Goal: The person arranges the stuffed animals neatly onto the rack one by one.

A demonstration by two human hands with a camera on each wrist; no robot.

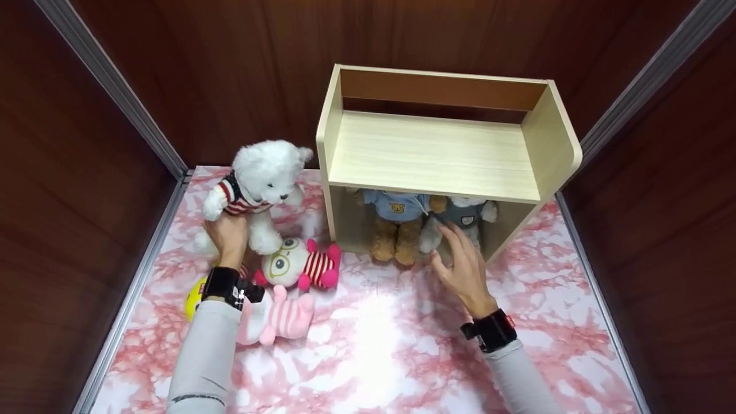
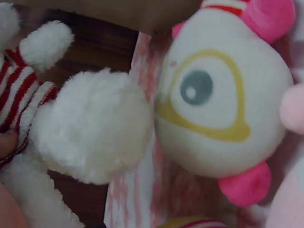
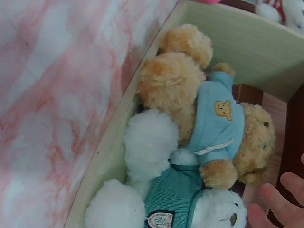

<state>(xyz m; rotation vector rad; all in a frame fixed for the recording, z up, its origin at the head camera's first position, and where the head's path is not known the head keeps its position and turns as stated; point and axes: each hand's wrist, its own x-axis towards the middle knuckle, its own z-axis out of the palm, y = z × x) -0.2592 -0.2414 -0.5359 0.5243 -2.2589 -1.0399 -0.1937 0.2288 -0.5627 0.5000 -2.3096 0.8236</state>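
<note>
My left hand grips a white teddy bear in a red-and-white striped sweater by its lower body, left of the shelf. In the left wrist view, a finger presses on the striped sweater. My right hand, its fingers extended and apart, is in front of the shelf's lower compartment. Closest to it sits a pale bear in a teal vest. Beside that bear is a brown teddy bear in a light blue hoodie, its head hidden under the shelf board in the head view.
The wooden shelf stands against the dark back wall. Left on the pink marbled surface lie a white-and-magenta plush with drawn glasses, a pink striped plush and a yellow toy, partly behind my left wrist.
</note>
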